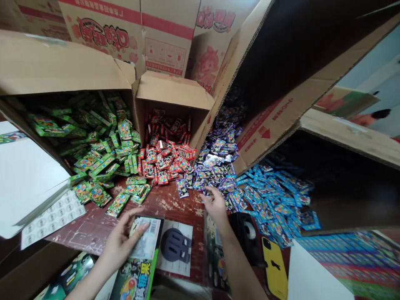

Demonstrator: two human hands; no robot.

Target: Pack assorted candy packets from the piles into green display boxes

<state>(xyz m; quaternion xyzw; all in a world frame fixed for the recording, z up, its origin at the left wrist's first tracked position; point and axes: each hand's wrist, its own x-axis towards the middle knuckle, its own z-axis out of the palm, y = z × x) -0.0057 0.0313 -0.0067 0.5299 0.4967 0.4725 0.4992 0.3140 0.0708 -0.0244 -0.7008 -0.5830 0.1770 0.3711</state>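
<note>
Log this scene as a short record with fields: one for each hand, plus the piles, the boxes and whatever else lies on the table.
left hand: open, lying flat on a barcoded pack
right hand: open, fingertips at the near edge of the purple packets
piles, left to right: green packets, red packets, purple packets, blue packets
boxes: cardboard boxes tipped on their sides, packets spilling out
table: worn red-brown top
also there: sticker sheet far left, yellow phone near right

left hand point(120, 243) and right hand point(215, 206), both bare, on bare forearms point(237, 266).
</note>
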